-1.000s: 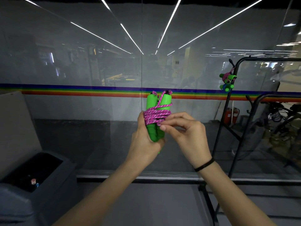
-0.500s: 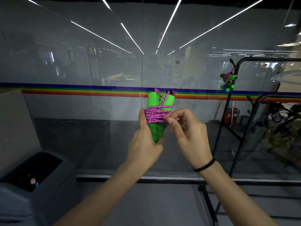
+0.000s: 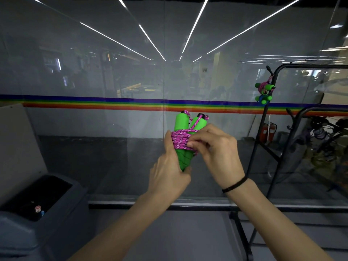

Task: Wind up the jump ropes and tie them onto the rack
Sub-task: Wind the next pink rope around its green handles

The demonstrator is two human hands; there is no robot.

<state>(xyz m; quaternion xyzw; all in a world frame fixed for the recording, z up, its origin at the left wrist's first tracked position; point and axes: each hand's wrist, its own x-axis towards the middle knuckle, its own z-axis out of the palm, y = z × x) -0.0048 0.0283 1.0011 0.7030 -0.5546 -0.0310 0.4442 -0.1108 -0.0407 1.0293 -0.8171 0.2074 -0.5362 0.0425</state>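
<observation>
The jump rope (image 3: pixel 185 157) is held up in the air well left of the rack (image 3: pixel 320 65), not yet tied to it. The left hand (image 3: pixel 169 174) has its fingers curled tight round the bottom of the two green handles (image 3: pixel 181 122), and the right hand (image 3: pixel 218 153) has its fingers (image 3: pixel 192 143) pinched together on the pink cord (image 3: pixel 179 142) at the edge of the winding. If that pinch slips before the end is tucked, I reckon the coils spring loose, since the handles splay apart at the top and nothing else locks the wrap.
</observation>
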